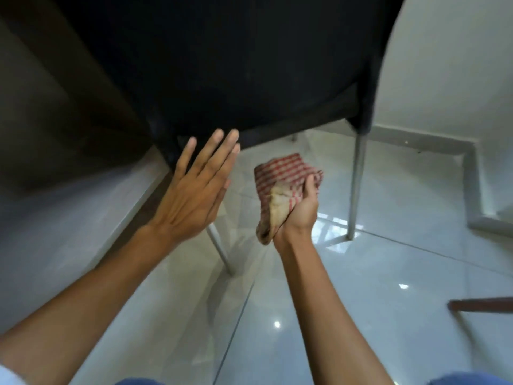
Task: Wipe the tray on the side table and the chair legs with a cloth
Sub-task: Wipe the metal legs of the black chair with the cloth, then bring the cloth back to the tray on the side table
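Nearest the camera, two bare forearms reach forward over a glossy pale tiled floor (388, 273), with a strip of blue clothing at the bottom edge.

The right hand (301, 207) is closed in a fist around a cloth (280, 184). The cloth is bunched and crumpled: its upper part fans out above the fist and shows a red-and-white check pattern, while the lower part is a plain, faded yellowish-cream fold that tapers to a point hanging just below the wrist. It is held in the air, above the floor and between the two front chair legs, touching neither of them.

The left hand (194, 195) is flat and fully open, fingers straight and close together, holding nothing. Its fingertips lie at the lower front edge of the chair's dark seat; whether they touch it I cannot tell.

Below that hand, the near left chair leg (220, 251) is a thin grey metal tube slanting down to the floor, partly hidden by the wrist. The right chair leg (356, 187) is a similar grey tube, nearly upright, standing to the right of the cloth with a clear gap between them.

Beyond the hands, the black chair (222, 65) fills the upper middle of the view. A dark brown panel (55, 107) lies to the left, a white wall (458, 65) with a pale skirting to the right. A dark wooden bar (483, 304) enters at the right edge.
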